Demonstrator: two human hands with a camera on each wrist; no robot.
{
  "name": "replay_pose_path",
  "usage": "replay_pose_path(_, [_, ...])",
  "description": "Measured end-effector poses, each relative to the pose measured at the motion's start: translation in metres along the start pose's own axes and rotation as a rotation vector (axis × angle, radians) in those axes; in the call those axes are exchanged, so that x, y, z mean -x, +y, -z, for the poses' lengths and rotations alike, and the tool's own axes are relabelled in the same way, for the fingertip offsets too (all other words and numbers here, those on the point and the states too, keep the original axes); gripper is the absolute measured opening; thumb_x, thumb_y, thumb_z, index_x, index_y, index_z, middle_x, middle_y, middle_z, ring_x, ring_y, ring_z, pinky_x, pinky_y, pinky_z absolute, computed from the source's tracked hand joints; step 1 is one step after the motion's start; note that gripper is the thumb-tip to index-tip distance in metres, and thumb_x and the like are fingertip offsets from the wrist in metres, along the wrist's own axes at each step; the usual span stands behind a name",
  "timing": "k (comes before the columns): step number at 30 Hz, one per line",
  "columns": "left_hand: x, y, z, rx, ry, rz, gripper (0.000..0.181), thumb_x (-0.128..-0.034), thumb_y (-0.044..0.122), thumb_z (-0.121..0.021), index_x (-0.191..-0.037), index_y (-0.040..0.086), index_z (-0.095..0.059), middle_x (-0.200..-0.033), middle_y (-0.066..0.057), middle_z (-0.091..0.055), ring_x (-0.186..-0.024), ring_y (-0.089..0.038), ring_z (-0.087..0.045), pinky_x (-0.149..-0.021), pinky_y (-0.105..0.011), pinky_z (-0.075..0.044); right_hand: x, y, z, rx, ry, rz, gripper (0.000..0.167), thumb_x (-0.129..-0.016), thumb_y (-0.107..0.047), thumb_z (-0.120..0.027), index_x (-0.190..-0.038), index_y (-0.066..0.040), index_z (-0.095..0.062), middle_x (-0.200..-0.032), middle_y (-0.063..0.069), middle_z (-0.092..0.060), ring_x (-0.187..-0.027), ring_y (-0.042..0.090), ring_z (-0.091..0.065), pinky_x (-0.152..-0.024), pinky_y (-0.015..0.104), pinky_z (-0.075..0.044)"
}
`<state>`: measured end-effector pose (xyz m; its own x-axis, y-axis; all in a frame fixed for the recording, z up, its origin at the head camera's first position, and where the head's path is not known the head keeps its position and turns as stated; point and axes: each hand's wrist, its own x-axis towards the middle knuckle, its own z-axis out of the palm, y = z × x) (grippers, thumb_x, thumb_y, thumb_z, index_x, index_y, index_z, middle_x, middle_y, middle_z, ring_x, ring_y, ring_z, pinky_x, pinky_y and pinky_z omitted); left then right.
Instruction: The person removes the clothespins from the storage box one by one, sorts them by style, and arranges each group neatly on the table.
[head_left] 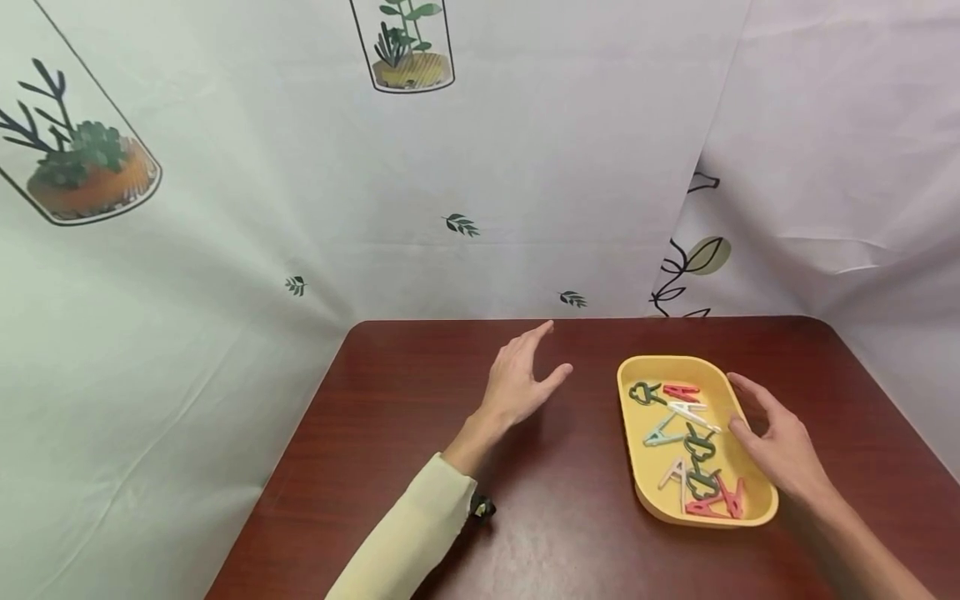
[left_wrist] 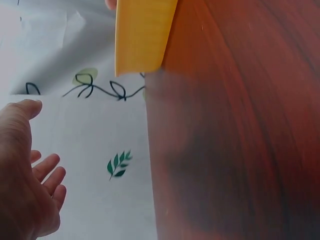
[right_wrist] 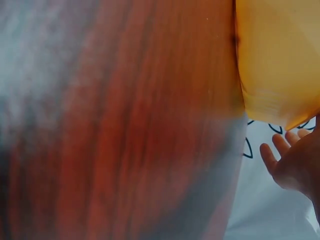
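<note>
A yellow tray stands on the right part of the table, holding several small plastic clips. Among them are dark green shaped clips, a pale teal clothespin, a white clothespin, a pink one and red ones. At the tray's right side is my right hand, thumb by the rim and fingers extended along the outside; whether it touches is hard to tell. My left hand hovers over the table left of the tray, fingers spread, holding nothing.
The dark red-brown wooden table has rounded far corners. Behind and beside it hangs a white cloth printed with plants. A small black object shows at the left sleeve's cuff.
</note>
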<state>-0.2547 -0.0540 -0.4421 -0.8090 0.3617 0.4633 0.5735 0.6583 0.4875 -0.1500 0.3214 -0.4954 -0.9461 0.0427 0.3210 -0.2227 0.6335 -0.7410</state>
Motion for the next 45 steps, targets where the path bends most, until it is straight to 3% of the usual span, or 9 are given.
replay_pose_path(11, [0.001, 0.026, -0.032, 0.103, -0.018, 0.006, 0.067, -0.0990, 0.046, -0.072, -0.156, 0.017, -0.052, -0.150, 0.002, -0.061, -0.139, -0.019, -0.054, -0.114, -0.049, -0.046, 0.002, 0.000, -0.002, 0.018, 0.019, -0.014, 0.062, -0.097, 0.004, -0.066, -0.156, -0.002, -0.048, -0.135, 0.036, -0.062, -0.092, -0.019, -0.052, -0.068, 0.006, -0.048])
replay_pose_path(18, [0.002, 0.038, -0.049, 0.148, -0.037, -0.023, 0.062, -0.0992, 0.040, -0.073, -0.154, 0.017, -0.053, -0.144, 0.003, -0.065, -0.136, -0.014, -0.057, -0.112, -0.039, -0.048, 0.002, 0.002, -0.004, 0.016, 0.035, -0.022, 0.061, -0.096, 0.005, -0.067, -0.155, -0.001, -0.050, -0.134, 0.035, -0.063, -0.093, -0.020, -0.050, -0.074, 0.002, -0.043])
replay_pose_path(29, [0.003, 0.051, -0.075, 0.281, -0.102, -0.040, 0.057, -0.0984, 0.034, -0.079, -0.148, 0.016, -0.058, -0.141, 0.004, -0.066, -0.136, -0.007, -0.056, -0.115, -0.028, -0.043, 0.002, 0.002, -0.004, 0.001, 0.037, -0.037, 0.061, -0.098, 0.005, -0.066, -0.156, -0.002, -0.048, -0.134, 0.034, -0.063, -0.091, -0.016, -0.052, -0.070, 0.005, -0.046])
replay_pose_path(35, [0.006, 0.057, -0.085, 0.272, -0.122, -0.077, 0.054, -0.0977, 0.033, -0.079, -0.145, 0.015, -0.060, -0.137, 0.005, -0.068, -0.135, -0.006, -0.056, -0.115, -0.022, -0.040, 0.002, 0.002, -0.005, -0.008, 0.043, -0.035, 0.061, -0.098, 0.005, -0.065, -0.156, -0.002, -0.048, -0.134, 0.034, -0.063, -0.089, -0.013, -0.053, -0.069, 0.007, -0.047])
replay_pose_path(45, [0.005, 0.069, -0.097, 0.089, -0.192, -0.167, 0.049, -0.0987, 0.040, -0.077, -0.142, 0.020, -0.064, -0.136, 0.010, -0.069, -0.128, -0.004, -0.059, -0.108, -0.016, -0.042, 0.002, 0.001, -0.006, -0.011, 0.043, -0.039, 0.061, -0.099, 0.005, -0.065, -0.157, -0.003, -0.048, -0.134, 0.033, -0.063, -0.091, -0.013, -0.054, -0.070, 0.007, -0.047])
